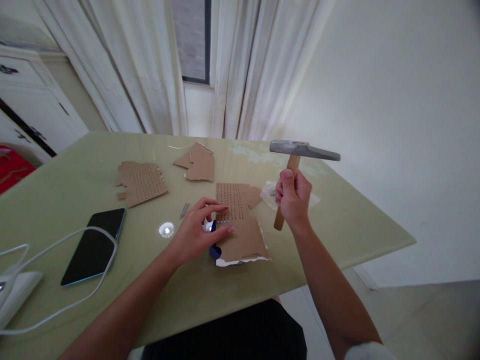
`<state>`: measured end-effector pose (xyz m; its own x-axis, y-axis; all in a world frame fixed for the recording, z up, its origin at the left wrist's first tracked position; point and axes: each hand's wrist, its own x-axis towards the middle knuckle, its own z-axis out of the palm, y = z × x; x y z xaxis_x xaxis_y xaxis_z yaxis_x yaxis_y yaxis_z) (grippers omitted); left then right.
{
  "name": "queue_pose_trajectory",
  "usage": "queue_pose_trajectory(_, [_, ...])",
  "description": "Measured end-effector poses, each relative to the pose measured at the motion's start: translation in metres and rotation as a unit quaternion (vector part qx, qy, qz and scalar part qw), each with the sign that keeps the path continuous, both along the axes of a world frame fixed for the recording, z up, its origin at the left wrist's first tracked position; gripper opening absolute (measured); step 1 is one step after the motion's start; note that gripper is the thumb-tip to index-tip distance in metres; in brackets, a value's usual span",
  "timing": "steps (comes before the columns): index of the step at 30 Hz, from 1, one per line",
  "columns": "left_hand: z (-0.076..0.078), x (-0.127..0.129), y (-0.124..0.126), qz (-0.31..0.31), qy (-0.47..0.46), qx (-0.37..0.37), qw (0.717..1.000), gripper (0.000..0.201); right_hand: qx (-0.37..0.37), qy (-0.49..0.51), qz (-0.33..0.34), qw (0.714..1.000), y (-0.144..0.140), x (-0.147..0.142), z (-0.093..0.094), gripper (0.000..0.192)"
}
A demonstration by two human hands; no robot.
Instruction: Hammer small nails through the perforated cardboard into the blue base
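My right hand [293, 200] grips the wooden handle of a hammer [303, 150], its grey metal head raised above the table. My left hand [200, 230] rests on the left edge of a brown cardboard piece [242, 235] punched with rows of small holes; thumb and forefinger pinch together at the holes, and I cannot tell whether they hold anything. A small blue object [214, 250] lies partly under that hand and the cardboard. A few nails [184, 210] lie just left of my left hand.
On the pale green table [75, 190] lie two more cardboard pieces [141, 182] [198, 162], a black phone [95, 245] under a white cable [56, 240], a clear plastic bag [270, 192], and a white device [15, 292] at far left. The table's edge runs close at right.
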<state>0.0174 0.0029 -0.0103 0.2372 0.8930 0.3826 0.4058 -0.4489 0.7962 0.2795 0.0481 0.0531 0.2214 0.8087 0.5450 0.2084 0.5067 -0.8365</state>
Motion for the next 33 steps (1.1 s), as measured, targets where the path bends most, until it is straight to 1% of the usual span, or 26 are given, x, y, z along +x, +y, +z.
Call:
queue_pose_trajectory(3, [0.004, -0.001, 0.001, 0.009, -0.016, -0.007, 1.000, 0.044, 0.034, 0.043, -0.009, 0.998, 0.010, -0.007, -0.004, 0.059])
queue_pose_trajectory(5, [0.006, -0.006, 0.006, 0.043, -0.018, -0.011, 0.999, 0.039, 0.048, 0.062, -0.011, 0.997, 0.014, -0.009, -0.008, 0.060])
queue_pose_trajectory(6, [0.006, -0.010, 0.009, 0.074, -0.009, -0.013, 0.997, 0.038, 0.053, 0.070, -0.011, 0.996, 0.015, -0.010, -0.011, 0.060])
queue_pose_trajectory(8, [0.005, -0.024, 0.018, 0.161, 0.046, -0.017, 0.986, 0.037, 0.059, 0.084, -0.009, 0.995, 0.017, -0.009, -0.016, 0.058])
queue_pose_trajectory(9, [0.003, -0.032, 0.022, 0.204, 0.093, -0.019, 0.974, 0.036, 0.062, 0.091, -0.007, 0.994, 0.018, -0.009, -0.018, 0.057])
queue_pose_trajectory(10, [0.001, -0.040, 0.026, 0.236, 0.148, -0.024, 0.960, 0.035, 0.064, 0.096, -0.004, 0.993, 0.018, -0.008, -0.021, 0.056])
queue_pose_trajectory(11, [0.000, -0.048, 0.030, 0.251, 0.202, -0.035, 0.946, 0.034, 0.066, 0.101, 0.000, 0.993, 0.018, -0.007, -0.023, 0.055])
queue_pose_trajectory(13, [-0.004, -0.060, 0.034, 0.248, 0.289, -0.080, 0.921, 0.033, 0.068, 0.109, 0.010, 0.992, 0.017, -0.004, -0.026, 0.054])
queue_pose_trajectory(15, [-0.006, -0.066, 0.035, 0.229, 0.339, -0.129, 0.904, 0.031, 0.070, 0.116, 0.013, 0.991, 0.015, -0.002, -0.028, 0.053])
queue_pose_trajectory(17, [-0.007, -0.066, 0.035, 0.217, 0.361, -0.154, 0.894, 0.031, 0.076, 0.120, 0.010, 0.990, 0.012, 0.000, -0.029, 0.053])
queue_pose_trajectory(20, [-0.008, -0.062, 0.033, 0.212, 0.376, -0.154, 0.889, 0.030, 0.084, 0.123, 0.009, 0.989, 0.010, 0.003, -0.030, 0.053])
queue_pose_trajectory(24, [-0.014, -0.060, 0.033, 0.200, 0.390, -0.140, 0.888, 0.031, 0.080, 0.137, 0.011, 0.987, 0.009, 0.007, -0.029, 0.051])
queue_pose_trajectory(26, [-0.019, -0.060, 0.033, 0.187, 0.390, -0.128, 0.892, 0.033, 0.081, 0.145, 0.012, 0.986, 0.009, 0.007, -0.029, 0.051])
queue_pose_trajectory(30, [-0.029, -0.057, 0.033, 0.145, 0.386, -0.071, 0.908, 0.031, 0.083, 0.151, 0.013, 0.985, 0.008, 0.007, -0.029, 0.050])
queue_pose_trajectory(33, [-0.029, -0.048, 0.031, 0.151, 0.339, -0.031, 0.928, 0.028, 0.081, 0.153, 0.015, 0.985, 0.008, 0.005, -0.029, 0.050])
